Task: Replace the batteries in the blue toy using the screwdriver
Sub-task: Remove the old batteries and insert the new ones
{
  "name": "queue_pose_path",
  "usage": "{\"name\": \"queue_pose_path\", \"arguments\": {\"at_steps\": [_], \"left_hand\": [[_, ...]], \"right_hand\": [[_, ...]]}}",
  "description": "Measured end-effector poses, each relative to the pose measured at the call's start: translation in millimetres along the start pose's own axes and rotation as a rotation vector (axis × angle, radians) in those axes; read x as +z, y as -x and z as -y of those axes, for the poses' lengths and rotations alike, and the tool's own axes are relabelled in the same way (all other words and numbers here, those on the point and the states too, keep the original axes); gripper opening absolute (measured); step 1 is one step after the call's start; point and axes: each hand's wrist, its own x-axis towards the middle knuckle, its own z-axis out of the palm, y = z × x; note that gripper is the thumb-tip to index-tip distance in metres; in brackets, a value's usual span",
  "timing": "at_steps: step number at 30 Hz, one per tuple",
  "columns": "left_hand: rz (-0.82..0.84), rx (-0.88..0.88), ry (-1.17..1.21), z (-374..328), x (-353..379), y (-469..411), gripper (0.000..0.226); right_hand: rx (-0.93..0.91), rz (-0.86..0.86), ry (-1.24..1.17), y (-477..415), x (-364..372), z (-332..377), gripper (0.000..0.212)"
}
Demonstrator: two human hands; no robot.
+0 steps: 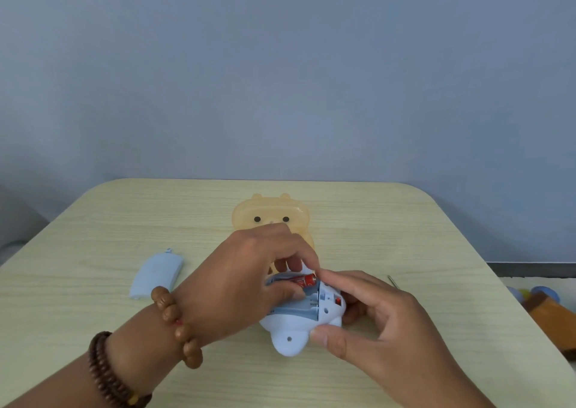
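The pale blue toy (288, 334) lies upside down on the table with its battery compartment uncovered. A red battery (304, 281) sits at the far slot of that compartment. My left hand (249, 278) pinches this battery between thumb and fingers. My right hand (371, 317) grips the toy's right side, thumb on its near edge and index fingertip touching the battery's right end. The detached blue battery cover (157, 275) lies on the table to the left. Only the thin metal tip of the screwdriver (393, 282) shows behind my right hand.
An orange translucent bear-shaped case (271, 214) lies just behind my hands. The light wooden table (93, 220) has rounded far corners and a wall behind it. Orange and blue objects (542, 311) sit off the table's right edge.
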Motion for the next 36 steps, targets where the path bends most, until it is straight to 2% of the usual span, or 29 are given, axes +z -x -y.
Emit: {"name": "queue_pose_path", "arguments": {"at_steps": [8, 15, 20, 23, 27, 32, 36], "left_hand": [[-0.011, 0.035, 0.026, 6, 1, 2, 0.018], [-0.085, 0.082, 0.017, 8, 4, 7, 0.007], [-0.076, 0.096, -0.052, 6, 3, 10, 0.019], [-0.040, 0.115, -0.106, 3, 0, 10, 0.017], [-0.018, 0.167, -0.160, 3, 1, 18, 0.027], [0.019, 0.163, -0.113, 11, 11, 31, 0.044], [0.002, 0.165, -0.070, 12, 16, 32, 0.049]], "right_hand": [[0.000, -0.009, -0.014, 0, 1, 0, 0.060], [0.013, -0.025, -0.019, 0, 1, -2, 0.063], [0.024, -0.025, -0.041, 0, 1, -1, 0.069], [0.020, -0.001, -0.024, 1, 0, 1, 0.062], [0.031, -0.005, -0.027, 1, -1, 1, 0.061], [0.039, -0.021, -0.043, 1, 0, -1, 0.071], [0.046, -0.037, -0.068, 2, 0, -2, 0.074]]}}
